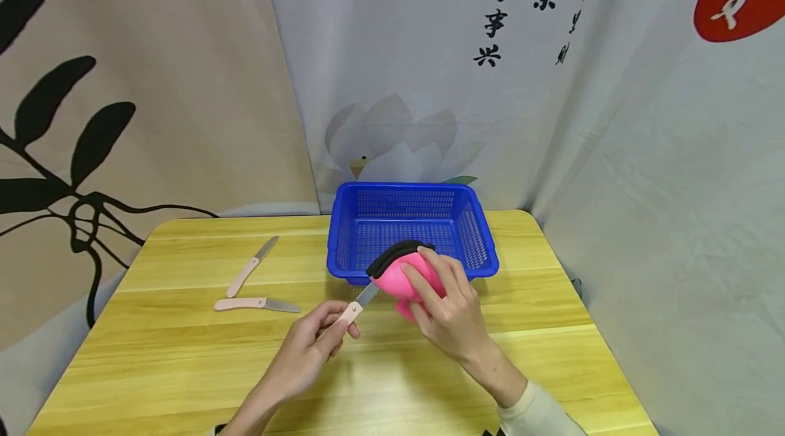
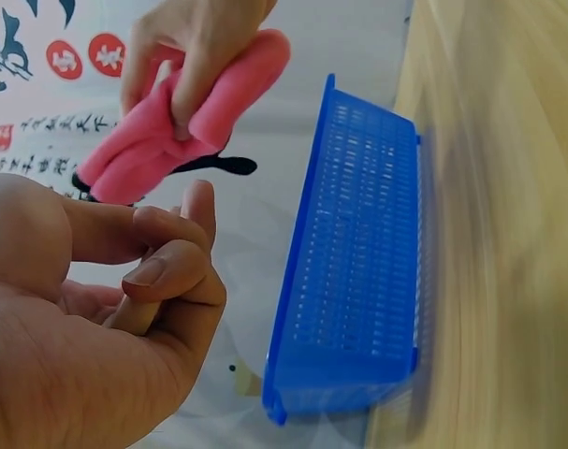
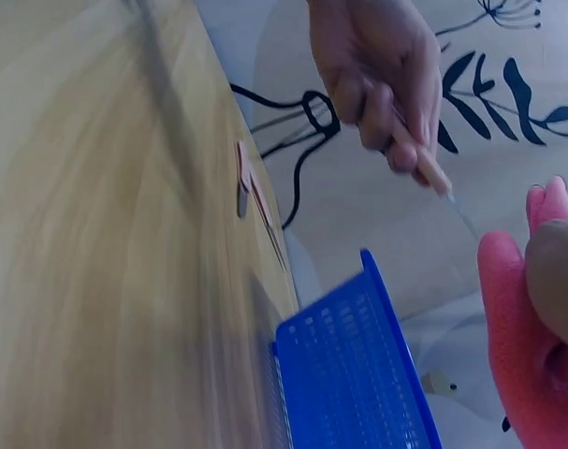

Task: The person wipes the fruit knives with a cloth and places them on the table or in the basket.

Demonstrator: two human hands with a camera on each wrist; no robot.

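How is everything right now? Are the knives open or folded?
Soft pink-and-black cloth piece, bunched, held up.
Silver-bladed knife with a pale pink handle, blade out, pointing at the cloth piece.
Left grip, holding that knife.
Right grip, pinching the cloth piece.
Farther matching knife, blade out, lying flat.
Nearer matching knife, blade out, lying flat.
Blue rectangular plastic mesh basket, upright, uncovered.
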